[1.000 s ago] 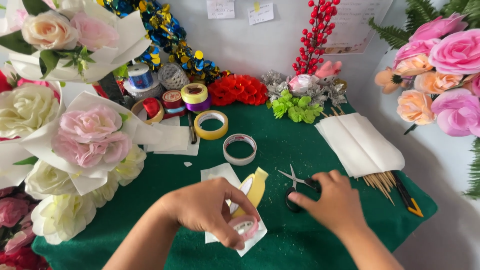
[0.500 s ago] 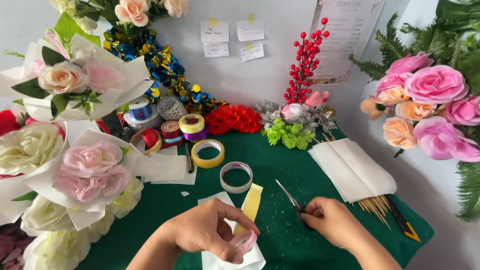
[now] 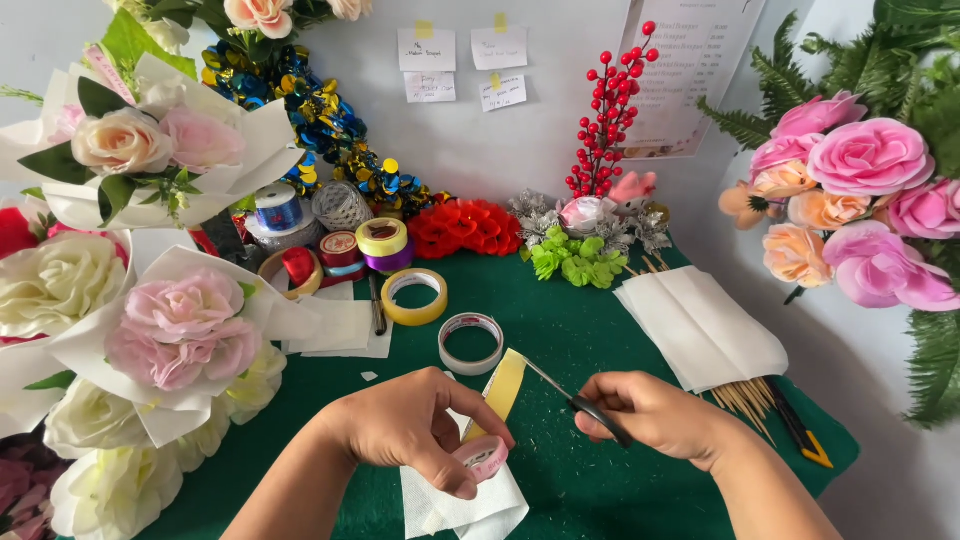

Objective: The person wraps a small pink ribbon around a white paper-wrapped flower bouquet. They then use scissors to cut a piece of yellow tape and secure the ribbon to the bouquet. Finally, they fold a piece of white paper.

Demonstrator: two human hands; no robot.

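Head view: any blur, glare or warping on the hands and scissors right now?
Head view: even, soft light with no glare; left hand, tape roll and right hand sharp; scissors slightly soft; wide-lens bending toward the frame edges.

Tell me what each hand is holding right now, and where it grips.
The left hand pinches a small pink tape roll at its rim, its yellowish strip pulled out. The right hand holds scissors by the handles, blades at the strip.

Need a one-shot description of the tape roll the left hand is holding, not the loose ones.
On the green table, look at the near edge, where the left hand rests on white paper. The tape roll in its fingers is small and pink, with a yellow strip pulled up; the other rolls lie loose.
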